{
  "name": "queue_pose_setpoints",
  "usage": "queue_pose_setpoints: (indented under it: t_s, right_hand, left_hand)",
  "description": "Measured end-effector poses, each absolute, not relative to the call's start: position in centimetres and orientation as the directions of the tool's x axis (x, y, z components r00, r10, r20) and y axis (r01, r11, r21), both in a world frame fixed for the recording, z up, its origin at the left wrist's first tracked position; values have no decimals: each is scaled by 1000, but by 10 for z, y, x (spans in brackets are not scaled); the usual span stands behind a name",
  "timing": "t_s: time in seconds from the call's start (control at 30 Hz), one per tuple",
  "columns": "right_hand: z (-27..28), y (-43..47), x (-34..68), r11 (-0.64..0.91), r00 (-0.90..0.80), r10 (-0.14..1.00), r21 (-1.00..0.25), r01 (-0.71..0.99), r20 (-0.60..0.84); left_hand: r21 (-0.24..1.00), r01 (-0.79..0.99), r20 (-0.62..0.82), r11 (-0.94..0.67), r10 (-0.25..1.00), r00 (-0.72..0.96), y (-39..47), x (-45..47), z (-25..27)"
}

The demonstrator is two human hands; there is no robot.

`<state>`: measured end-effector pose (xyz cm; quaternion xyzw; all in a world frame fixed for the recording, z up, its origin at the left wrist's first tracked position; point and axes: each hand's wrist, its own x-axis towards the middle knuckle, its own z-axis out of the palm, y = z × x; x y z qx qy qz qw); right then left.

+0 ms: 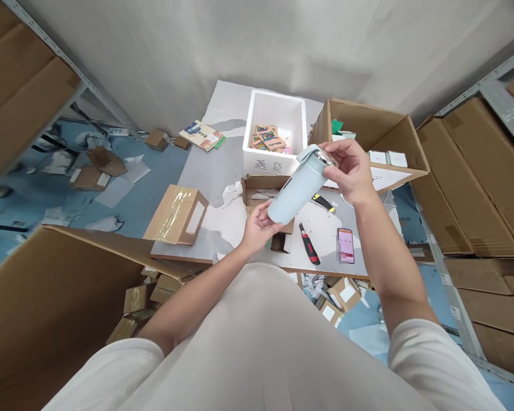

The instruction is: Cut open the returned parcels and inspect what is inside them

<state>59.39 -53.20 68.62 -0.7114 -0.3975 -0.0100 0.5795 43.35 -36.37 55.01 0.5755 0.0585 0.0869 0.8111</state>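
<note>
Between my two hands a pale blue insulated bottle is held tilted above the table, its steel-topped end up and to the right. My left hand is closed round its lower end. The fingers of my right hand grip the upper end by the metal lid. Below the bottle lies an opened small cardboard box, partly hidden by the bottle and my left hand. A red and black box cutter and a yellow and black box cutter lie nearby.
A white foam box with small packets stands behind. Right of it is a large open carton with white boxes. A taped parcel, booklets and a phone lie on the table. Cartons and scraps surround it.
</note>
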Motion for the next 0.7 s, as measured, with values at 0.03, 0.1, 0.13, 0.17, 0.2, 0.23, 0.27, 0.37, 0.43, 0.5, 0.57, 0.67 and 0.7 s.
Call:
queue_pose_setpoints:
  t_s: [0.03, 0.1, 0.13, 0.17, 0.2, 0.23, 0.27, 0.37, 0.43, 0.5, 0.57, 0.67, 0.7]
  right_hand:
    - [683, -531, 595, -7, 689, 561, -830, 558, 459]
    - [675, -528, 597, -2, 692, 590, -857, 516, 415]
    - [671, -526, 598, 3, 691, 603, -868, 497, 398]
    - [667, -525, 598, 12, 691, 610, -876, 483, 389]
    - [663, -522, 599, 22, 691, 610, -880, 474, 387]
    - [660, -520, 599, 31, 694, 605, -882, 469, 390]
    - [657, -518, 600, 37, 698, 597, -882, 469, 396]
    - [651, -514, 604, 38, 709, 569, -874, 484, 417]
    - [650, -512, 605, 29, 714, 554, -867, 498, 429]
    - [649, -511, 604, 15, 719, 541, -861, 509, 435]
    - [649, -510, 603, -3, 728, 529, -857, 516, 436]
    - [644, -508, 600, -24, 745, 499, -853, 521, 442]
    - [642, -508, 600, -29, 752, 486, -851, 524, 446]
  left_hand:
    - [925, -64, -21, 374, 220, 975, -366, 431, 553]
    - [886, -17, -78, 463, 186, 979, -368, 427, 557]
    - [866, 15, -104, 500, 151, 983, -369, 424, 557]
    - [845, 47, -127, 533, 114, 985, -370, 422, 557]
    - [825, 75, -147, 560, 83, 986, -371, 420, 557]
    - [807, 99, -166, 582, 63, 984, -373, 419, 557]
    - [792, 118, -187, 599, 55, 981, -374, 418, 557]
    - [772, 159, -251, 615, 65, 966, -378, 418, 559]
    - [777, 169, -267, 607, 74, 961, -381, 418, 561]
    - [782, 147, -254, 606, 94, 963, -383, 418, 565]
    - [775, 121, -240, 621, 112, 964, -384, 417, 570]
    - [747, 100, -243, 657, 130, 961, -386, 414, 575]
    - [748, 90, -240, 658, 141, 961, -386, 413, 576]
